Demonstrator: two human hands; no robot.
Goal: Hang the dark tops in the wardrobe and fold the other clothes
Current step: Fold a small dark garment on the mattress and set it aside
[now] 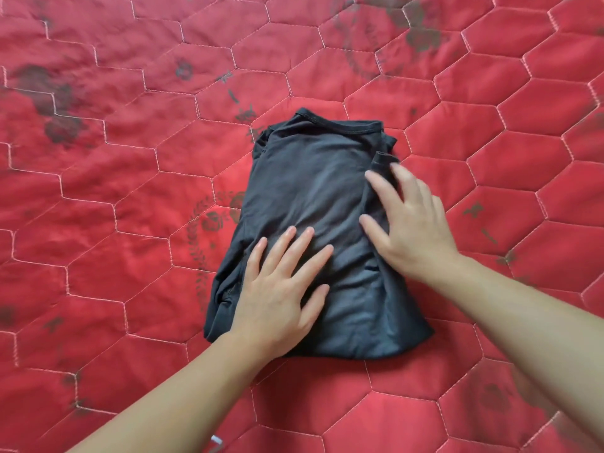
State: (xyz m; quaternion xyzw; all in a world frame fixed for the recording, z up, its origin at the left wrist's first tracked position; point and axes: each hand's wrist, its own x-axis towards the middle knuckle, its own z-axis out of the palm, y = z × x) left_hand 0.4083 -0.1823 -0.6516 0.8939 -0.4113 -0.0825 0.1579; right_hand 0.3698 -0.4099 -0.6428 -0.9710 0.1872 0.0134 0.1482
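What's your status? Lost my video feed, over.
Both hands open: left hand and right hand pressing flat on the top. Top folded, collar away from the person, on red quilt. Nothing in the way.

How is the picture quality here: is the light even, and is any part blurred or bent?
Head view: soft even light, no glare; right hand fingertips slightly motion-blurred, left hand sharp on the dark top; wide-angle lens bends the red quilt stitching near edges.

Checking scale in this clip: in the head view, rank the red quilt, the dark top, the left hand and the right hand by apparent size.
1. red quilt, fills the frame.
2. dark top, folded.
3. left hand and right hand: look alike, so unranked; both rest flat on the top.
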